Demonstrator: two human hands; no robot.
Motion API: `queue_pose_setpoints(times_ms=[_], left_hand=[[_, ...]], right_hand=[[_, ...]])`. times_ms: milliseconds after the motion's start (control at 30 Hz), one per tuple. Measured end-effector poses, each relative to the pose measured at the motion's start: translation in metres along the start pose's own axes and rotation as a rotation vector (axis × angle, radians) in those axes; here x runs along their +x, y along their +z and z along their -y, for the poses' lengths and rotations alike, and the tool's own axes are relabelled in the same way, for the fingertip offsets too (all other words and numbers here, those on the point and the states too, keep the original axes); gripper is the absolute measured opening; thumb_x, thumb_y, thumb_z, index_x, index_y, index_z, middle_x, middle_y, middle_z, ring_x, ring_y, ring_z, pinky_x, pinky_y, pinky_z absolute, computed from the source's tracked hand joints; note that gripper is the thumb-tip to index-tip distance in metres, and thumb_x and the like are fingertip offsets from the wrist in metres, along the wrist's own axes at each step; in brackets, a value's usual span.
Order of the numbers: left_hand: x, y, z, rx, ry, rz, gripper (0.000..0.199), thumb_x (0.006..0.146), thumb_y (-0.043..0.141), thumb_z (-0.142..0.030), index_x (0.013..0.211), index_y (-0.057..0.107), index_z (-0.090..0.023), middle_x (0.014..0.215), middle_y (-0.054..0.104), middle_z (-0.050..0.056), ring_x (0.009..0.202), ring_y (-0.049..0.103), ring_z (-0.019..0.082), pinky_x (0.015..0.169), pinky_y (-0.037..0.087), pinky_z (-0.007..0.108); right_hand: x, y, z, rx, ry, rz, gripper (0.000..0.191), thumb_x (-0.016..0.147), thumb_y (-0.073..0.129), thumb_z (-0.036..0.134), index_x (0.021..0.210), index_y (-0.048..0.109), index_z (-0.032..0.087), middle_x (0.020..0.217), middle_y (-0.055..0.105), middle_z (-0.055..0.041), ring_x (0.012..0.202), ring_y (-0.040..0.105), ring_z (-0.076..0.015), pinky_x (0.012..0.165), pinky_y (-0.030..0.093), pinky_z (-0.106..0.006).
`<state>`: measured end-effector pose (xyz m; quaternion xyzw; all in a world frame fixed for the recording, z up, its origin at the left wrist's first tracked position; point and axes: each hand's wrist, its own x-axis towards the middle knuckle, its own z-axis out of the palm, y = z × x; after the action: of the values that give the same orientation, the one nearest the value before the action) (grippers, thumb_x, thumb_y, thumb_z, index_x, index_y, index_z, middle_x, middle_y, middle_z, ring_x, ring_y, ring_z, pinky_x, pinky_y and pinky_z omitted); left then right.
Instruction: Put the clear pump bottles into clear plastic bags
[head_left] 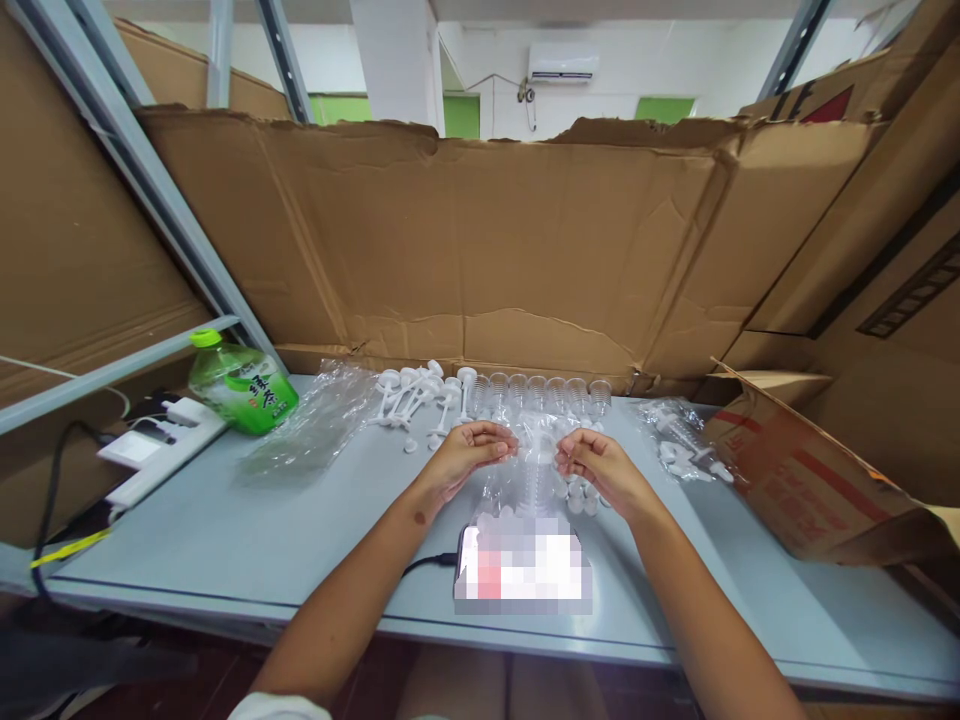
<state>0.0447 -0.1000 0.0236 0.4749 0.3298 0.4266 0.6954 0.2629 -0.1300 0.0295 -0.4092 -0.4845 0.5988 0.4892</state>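
- A clear plastic bag point(534, 462), crinkled and glossy, sits between both hands near the middle of the worktop, well in from its front edge. The left hand point(466, 452) grips its left side and the right hand point(600, 466) its right side, fingers curled on the film.
- Inside the bag stands a clear ribbed plastic piece point(535, 487), upright, its ridges showing through the film.
- Small white plastic caps point(579, 497) lie heaped in the bag's lower right, just below the right hand, touching one another; the exact count cannot be told.
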Motion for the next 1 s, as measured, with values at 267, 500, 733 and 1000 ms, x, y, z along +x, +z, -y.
queue_pose_setpoints(times_ms=[267,500,733,1000], left_hand=[[0.001,-0.001,-0.002,-0.089,0.028,-0.052,0.027,0.060,0.074,-0.020,0.083,0.061,-0.013,0.085,0.069,0.007,0.078,0.064,0.014,0.076,0.048,0.025],[-0.001,0.003,-0.003,-0.041,0.091,-0.078,0.030,0.058,0.075,-0.021,0.083,0.061,-0.012,0.084,0.069,0.008,0.081,0.064,0.018,0.076,0.048,0.029],[0.001,0.002,-0.003,0.025,0.223,-0.105,0.024,0.059,0.073,-0.019,0.079,0.062,-0.012,0.079,0.068,0.007,0.079,0.063,0.018,0.072,0.048,0.030],[-0.010,0.008,-0.009,-0.125,0.130,0.120,0.046,0.058,0.073,-0.015,0.100,0.056,-0.020,0.101,0.060,0.006,0.093,0.057,0.018,0.087,0.040,0.033]], right_hand=[[-0.002,0.006,-0.003,-0.017,0.028,0.050,0.024,0.065,0.069,0.038,0.071,0.059,0.018,0.076,0.063,-0.0015,0.066,0.059,-0.0130,0.065,0.048,-0.028],[0.002,0.004,-0.009,-0.005,-0.067,-0.033,0.023,0.064,0.070,0.036,0.063,0.056,0.018,0.069,0.067,-0.0014,0.069,0.064,-0.0156,0.069,0.047,-0.030],[0.001,0.010,-0.006,-0.064,-0.138,-0.109,0.027,0.061,0.071,0.040,0.061,0.056,0.018,0.065,0.067,-0.0013,0.064,0.062,-0.0155,0.068,0.047,-0.031],[-0.001,0.012,-0.007,-0.093,-0.168,-0.118,0.025,0.065,0.068,0.040,0.062,0.054,0.020,0.062,0.064,-0.0003,0.061,0.059,-0.0143,0.064,0.045,-0.029]])
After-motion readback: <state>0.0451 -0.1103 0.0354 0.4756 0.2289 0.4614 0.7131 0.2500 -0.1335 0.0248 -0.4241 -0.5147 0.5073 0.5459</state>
